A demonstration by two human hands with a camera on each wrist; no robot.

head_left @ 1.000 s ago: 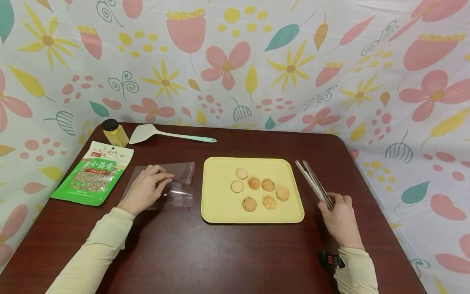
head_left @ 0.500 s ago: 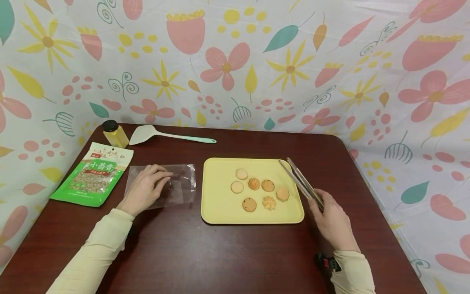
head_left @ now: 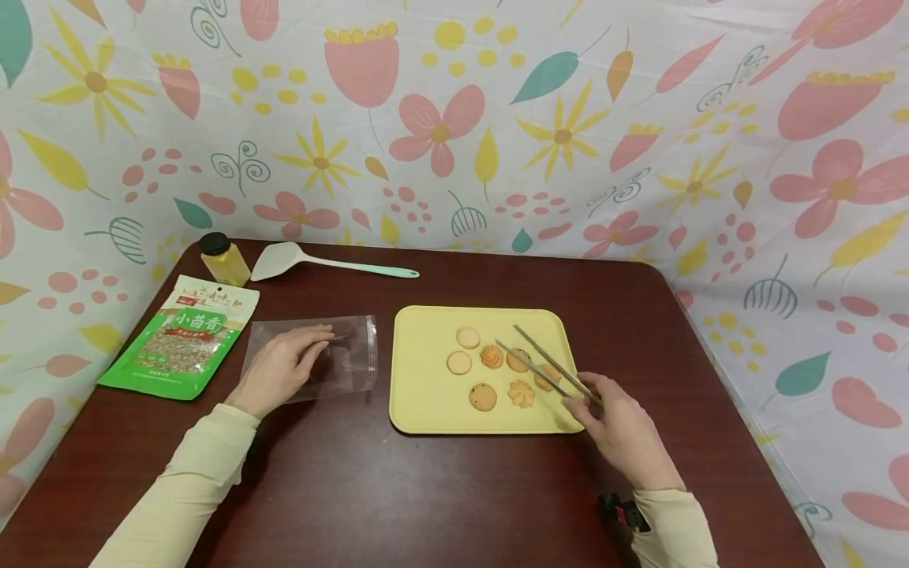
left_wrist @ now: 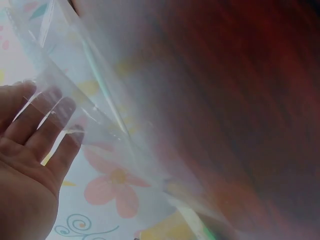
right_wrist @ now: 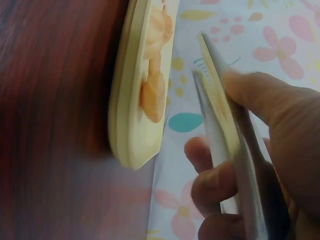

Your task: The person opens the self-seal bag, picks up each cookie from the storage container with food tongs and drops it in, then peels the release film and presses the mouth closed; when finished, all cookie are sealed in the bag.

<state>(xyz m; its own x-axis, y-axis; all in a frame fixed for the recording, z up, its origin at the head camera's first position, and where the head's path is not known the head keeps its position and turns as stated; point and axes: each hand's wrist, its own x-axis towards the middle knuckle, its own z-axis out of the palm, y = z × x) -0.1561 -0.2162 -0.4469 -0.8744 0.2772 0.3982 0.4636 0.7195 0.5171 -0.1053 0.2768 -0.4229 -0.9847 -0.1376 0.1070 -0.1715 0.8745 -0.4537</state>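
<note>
My left hand pinches a clear plastic zip bag at the left of the tray; its film drapes over the fingertips in the left wrist view. My right hand grips metal tongs, whose two arms stand apart. The tongs reach over the right side of a yellow tray, and their tips overlap a chocolate-chip cookie in the head view. Several other cookies lie around it, among them a swirled cookie, a flower-shaped cookie and a plain round cookie.
A green-and-white seed packet lies on the left of the dark wooden table. Behind it are a black-lidded yellow jar and a white spatula with a mint handle. A floral cloth hangs behind the table.
My right hand has moved left, bringing the tongs from beside the tray to over the cookies, and their arms have spread. The bag's film has shifted in my left hand, which stays in place.
</note>
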